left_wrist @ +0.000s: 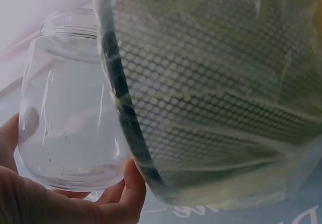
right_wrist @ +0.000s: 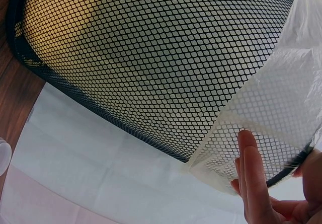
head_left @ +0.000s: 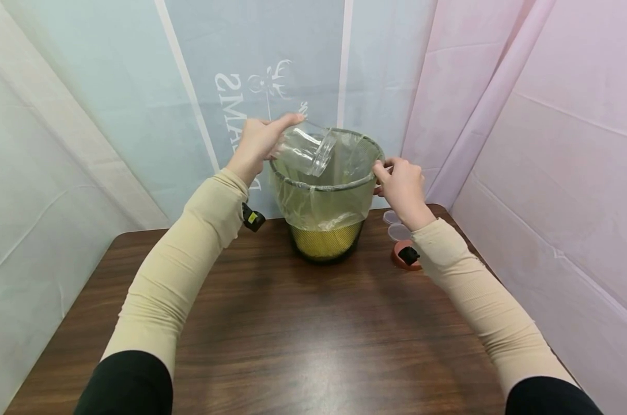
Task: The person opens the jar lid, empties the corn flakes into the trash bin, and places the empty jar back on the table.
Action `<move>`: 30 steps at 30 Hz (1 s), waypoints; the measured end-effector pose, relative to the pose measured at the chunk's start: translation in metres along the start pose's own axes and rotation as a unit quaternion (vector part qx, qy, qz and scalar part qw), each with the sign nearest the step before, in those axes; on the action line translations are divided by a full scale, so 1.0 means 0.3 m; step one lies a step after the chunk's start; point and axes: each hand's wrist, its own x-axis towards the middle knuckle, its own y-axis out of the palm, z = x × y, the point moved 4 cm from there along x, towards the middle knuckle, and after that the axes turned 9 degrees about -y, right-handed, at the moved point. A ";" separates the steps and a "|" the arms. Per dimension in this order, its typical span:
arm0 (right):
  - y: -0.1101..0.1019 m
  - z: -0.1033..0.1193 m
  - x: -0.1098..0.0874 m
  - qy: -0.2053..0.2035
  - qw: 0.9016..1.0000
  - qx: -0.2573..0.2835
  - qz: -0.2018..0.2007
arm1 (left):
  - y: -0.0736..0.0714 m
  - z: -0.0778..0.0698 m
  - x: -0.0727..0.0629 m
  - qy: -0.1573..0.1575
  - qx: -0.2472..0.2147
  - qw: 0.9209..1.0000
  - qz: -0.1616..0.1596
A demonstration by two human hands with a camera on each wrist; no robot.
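Note:
My left hand grips a clear jar round its base end and holds it tilted, mouth down to the right, over a black mesh wastebasket. A few small yellowish specks cling near the base of the jar in the left wrist view. A translucent bag lines the wastebasket and folds over its rim. At the right of that rim, my right hand pinches it, fingers against the outside in the right wrist view. Something yellow shows through the lower mesh.
To the right of the wastebasket, two clear lids or small cups and a reddish-brown round dish or lid lie on the dark wooden table. Pale cloth curtains hang behind the table and at both sides.

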 end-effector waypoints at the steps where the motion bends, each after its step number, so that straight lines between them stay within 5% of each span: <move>1: 0.000 0.000 0.000 0.000 1.000 0.000 0.000 | 0.002 -0.001 -0.001 -0.006 -0.004 1.000 0.004; 8: 0.001 -0.001 0.000 -0.002 1.000 -0.003 0.000 | 0.016 0.013 0.017 -0.074 -0.132 0.987 0.054; 11: 0.002 -0.001 0.000 0.000 1.000 -0.001 -0.001 | 0.014 0.015 0.022 -0.080 -0.159 0.982 0.068; 14: 0.002 -0.001 0.000 -0.001 1.000 -0.001 0.000 | 0.006 0.014 0.017 -0.058 -0.135 0.988 0.048; 18: 0.000 0.002 0.000 0.000 1.000 0.001 0.001 | -0.004 0.002 -0.008 0.007 -0.044 0.999 -0.014; 21: -0.002 0.003 0.001 0.001 1.000 0.006 0.000 | -0.003 -0.014 -0.031 0.067 0.027 0.996 -0.061; 24: -0.002 0.003 0.000 0.001 1.000 0.007 0.002 | 0.011 -0.035 -0.059 0.162 0.116 0.974 -0.108; 27: -0.002 0.002 -0.001 0.002 1.000 0.005 0.005 | 0.039 -0.054 -0.093 0.266 0.201 0.931 -0.152; 30: -0.004 0.002 -0.001 0.004 1.000 0.006 0.004 | 0.057 -0.065 -0.116 0.303 0.227 0.909 -0.172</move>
